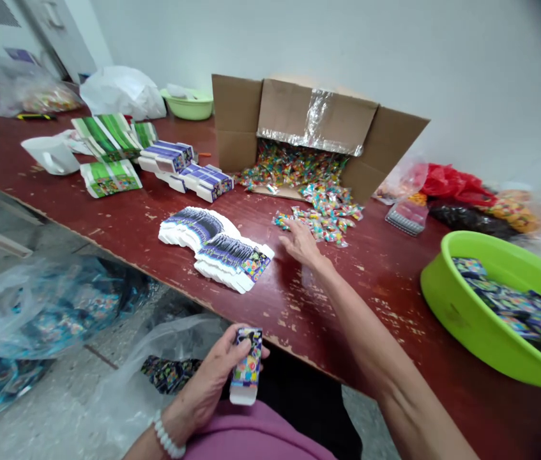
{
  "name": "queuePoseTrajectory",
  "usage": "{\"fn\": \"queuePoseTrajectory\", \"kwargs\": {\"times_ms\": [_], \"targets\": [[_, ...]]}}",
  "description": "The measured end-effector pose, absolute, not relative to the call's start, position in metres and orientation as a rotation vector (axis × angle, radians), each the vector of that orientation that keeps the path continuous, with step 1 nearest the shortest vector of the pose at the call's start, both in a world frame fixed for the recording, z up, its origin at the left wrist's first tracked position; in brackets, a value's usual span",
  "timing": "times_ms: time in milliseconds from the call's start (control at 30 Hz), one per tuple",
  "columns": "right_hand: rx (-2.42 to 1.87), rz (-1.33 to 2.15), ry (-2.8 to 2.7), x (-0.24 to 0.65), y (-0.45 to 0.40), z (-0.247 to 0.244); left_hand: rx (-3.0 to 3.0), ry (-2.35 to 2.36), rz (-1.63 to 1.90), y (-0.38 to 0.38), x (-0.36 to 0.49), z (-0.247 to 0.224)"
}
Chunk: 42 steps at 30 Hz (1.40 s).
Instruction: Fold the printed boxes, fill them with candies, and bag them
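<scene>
My left hand (pixel 215 367) is wrapped round a small printed candy box (pixel 247 364), held in front of my body beyond the table's front edge. A white end flap sticks out at the box's lower end. On the table, my right hand (pixel 303 244) is stretched out with its fingers apart at the near edge of a spread of small wrapped candies (pixel 330 220). Its fingertips seem to touch the nearest packets; nothing shows gripped in them. These candies spill from a cardboard box (pixel 318 115) lying on its side. Left of that hand lie fanned rows of flat folded cartons (pixel 232 252).
Purple carton stacks (pixel 207 182) and green carton stacks (pixel 112 179) stand further left, beside a white mug (pixel 52 155). At right is a green basin (pixel 471 326) of filled packs. Plastic bags (pixel 59 306) lie below the table edge.
</scene>
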State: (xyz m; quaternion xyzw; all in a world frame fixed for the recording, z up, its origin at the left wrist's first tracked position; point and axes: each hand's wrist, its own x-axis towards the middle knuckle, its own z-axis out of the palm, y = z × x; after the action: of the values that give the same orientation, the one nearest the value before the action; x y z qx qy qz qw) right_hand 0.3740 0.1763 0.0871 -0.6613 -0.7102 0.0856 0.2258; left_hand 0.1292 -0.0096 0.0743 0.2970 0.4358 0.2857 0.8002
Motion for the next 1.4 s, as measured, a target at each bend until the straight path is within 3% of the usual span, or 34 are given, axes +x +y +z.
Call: {"fn": "queuePoseTrajectory", "kwargs": {"times_ms": [133, 267, 500, 667, 933, 1133, 1400], "targets": [[-1.941, 0.165, -1.930, 0.381, 0.242, 0.070, 0.607, 0.987, 0.555, -0.012, 0.102, 0.045], [-1.971, 0.076, -1.958, 0.379, 0.253, 0.052, 0.859, 1.037, 0.502, 0.003, 0.062, 0.023], [-1.873, -0.183, -2.020, 0.384, 0.180, 0.035, 1.506, 1.162, -0.220, 0.034, 0.036, 0.033], [-1.785, -0.246, -2.017, 0.395, 0.122, 0.028, 1.461, 0.980, -0.081, 0.041, 0.047, 0.024], [-1.508, 0.279, -1.623, 0.406, 0.076, 0.053, 0.893, 0.751, 0.306, 0.030, 0.076, 0.045], [-1.362, 1.140, -1.002, 0.375, 0.038, 0.090, 0.861, 0.774, 0.426, 0.024, 0.111, 0.079], [-1.230, 1.229, -1.166, 0.338, -0.002, 0.101, 0.988, 0.757, 0.438, 0.013, 0.131, 0.099]]}}
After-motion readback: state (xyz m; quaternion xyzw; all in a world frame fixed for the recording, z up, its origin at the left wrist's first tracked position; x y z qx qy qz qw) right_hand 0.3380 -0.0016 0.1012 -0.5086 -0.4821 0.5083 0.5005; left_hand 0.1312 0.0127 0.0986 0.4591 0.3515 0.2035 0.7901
